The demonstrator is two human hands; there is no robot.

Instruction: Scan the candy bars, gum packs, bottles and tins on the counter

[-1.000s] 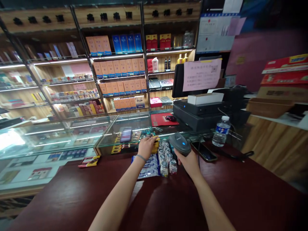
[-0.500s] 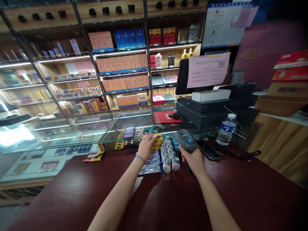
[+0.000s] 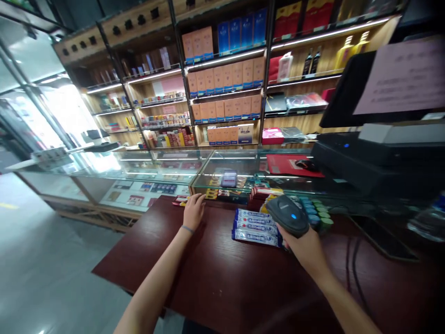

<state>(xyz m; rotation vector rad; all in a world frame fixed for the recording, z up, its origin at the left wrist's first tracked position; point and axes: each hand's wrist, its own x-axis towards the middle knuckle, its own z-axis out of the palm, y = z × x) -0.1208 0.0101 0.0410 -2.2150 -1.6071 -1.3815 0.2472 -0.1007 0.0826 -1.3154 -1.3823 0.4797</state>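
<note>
My right hand [image 3: 306, 243] grips a dark barcode scanner [image 3: 288, 215] with a lit blue spot on top. It hangs over the right end of a row of blue-and-white wrapped sticks [image 3: 255, 227]. My left hand [image 3: 194, 211] is at the counter's far left edge, fingers stretched out and slightly bent. Beside and partly behind it lies a flat red-and-yellow packet [image 3: 180, 200]; whether the fingers touch it is hidden. Behind the scanner stand stacked red-and-yellow packs [image 3: 260, 197]. Small bottles with green tops [image 3: 323, 215] show to the right of the scanner.
The dark red wooden counter [image 3: 208, 269] meets a glass display case [image 3: 222, 162]. To the right are a phone [image 3: 382, 236], a blurred water bottle [image 3: 429, 222], a cable and a black monitor [image 3: 347, 93]. Lit shelves with orange boxes [image 3: 225, 76] line the back wall.
My left hand has moved left, off the stacked packs to beside the red-and-yellow packet. The scanner now hangs over the wrapped sticks and hides part of the goods. The view has swung left.
</note>
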